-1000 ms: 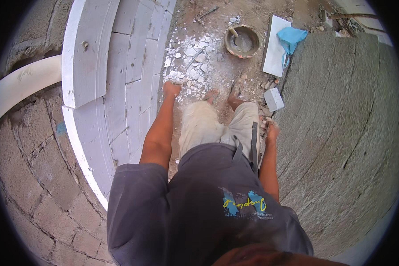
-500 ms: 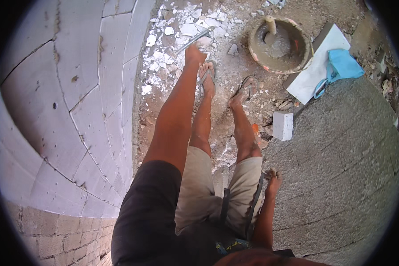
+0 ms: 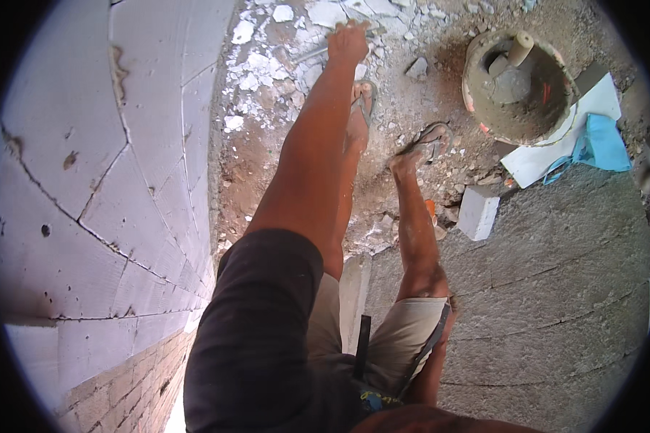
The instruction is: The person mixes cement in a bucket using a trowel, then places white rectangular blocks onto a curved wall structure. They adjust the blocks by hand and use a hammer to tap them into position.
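My left arm reaches down to the rubble, and my left hand (image 3: 348, 42) lies over a thin grey metal bar (image 3: 312, 53) with its fingers bent around it. The bar sticks out on both sides of the hand, among broken white flakes (image 3: 256, 72). Beside my right knee, my right hand (image 3: 451, 312) shows only as a sliver; the leg hides its fingers and anything in them.
A mortar bucket (image 3: 477, 108) holding a pale-handled tool (image 3: 520, 49) stands at upper right. By it lie a white board (image 3: 529, 164), a blue bag (image 3: 605, 144) and a white block (image 3: 478, 213). A block wall (image 3: 152, 144) rises at left, a rough grey wall (image 3: 549, 267) at right.
My left hand has moved away from me and to the right, over the bar. My right hand has slipped mostly behind the knee. The view has shifted, so the bucket appears farther right.
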Available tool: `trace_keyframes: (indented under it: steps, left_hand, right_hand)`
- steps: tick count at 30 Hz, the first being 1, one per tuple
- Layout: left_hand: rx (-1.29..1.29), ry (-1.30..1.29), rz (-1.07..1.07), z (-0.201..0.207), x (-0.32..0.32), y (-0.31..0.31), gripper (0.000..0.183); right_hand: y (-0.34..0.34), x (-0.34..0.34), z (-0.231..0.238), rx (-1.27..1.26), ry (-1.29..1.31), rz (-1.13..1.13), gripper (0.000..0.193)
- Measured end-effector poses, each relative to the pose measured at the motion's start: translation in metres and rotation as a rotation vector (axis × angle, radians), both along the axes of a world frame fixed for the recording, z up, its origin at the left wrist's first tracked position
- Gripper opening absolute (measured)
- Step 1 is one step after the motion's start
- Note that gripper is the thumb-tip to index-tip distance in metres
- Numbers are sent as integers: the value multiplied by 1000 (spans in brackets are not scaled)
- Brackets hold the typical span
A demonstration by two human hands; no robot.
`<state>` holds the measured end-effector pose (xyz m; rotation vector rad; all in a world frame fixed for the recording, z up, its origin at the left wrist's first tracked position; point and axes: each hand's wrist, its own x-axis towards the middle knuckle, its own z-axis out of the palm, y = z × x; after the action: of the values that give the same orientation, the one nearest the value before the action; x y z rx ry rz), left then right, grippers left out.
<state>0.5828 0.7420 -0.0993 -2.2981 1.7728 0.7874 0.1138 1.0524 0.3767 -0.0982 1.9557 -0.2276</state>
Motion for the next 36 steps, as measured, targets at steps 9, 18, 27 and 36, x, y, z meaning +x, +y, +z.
trace_keyframes:
  steps: [9, 18, 27, 36]
  left_hand:
    - [-112, 468, 329, 342, 66, 60, 55]
    - [-724, 1108, 184, 718, -22, 107, 53]
    - [-1227, 543, 345, 845, 100, 124, 38]
    - [-585, -417, 718, 914, 304, 142, 126]
  right_hand:
    - [-155, 107, 20, -299, 134, 259, 31]
    - [-341, 314, 193, -310, -873, -271, 53]
    - [-409, 343, 366, -625, -635, 582, 16]
    - [-450, 505, 527, -1102, -389, 1843, 54]
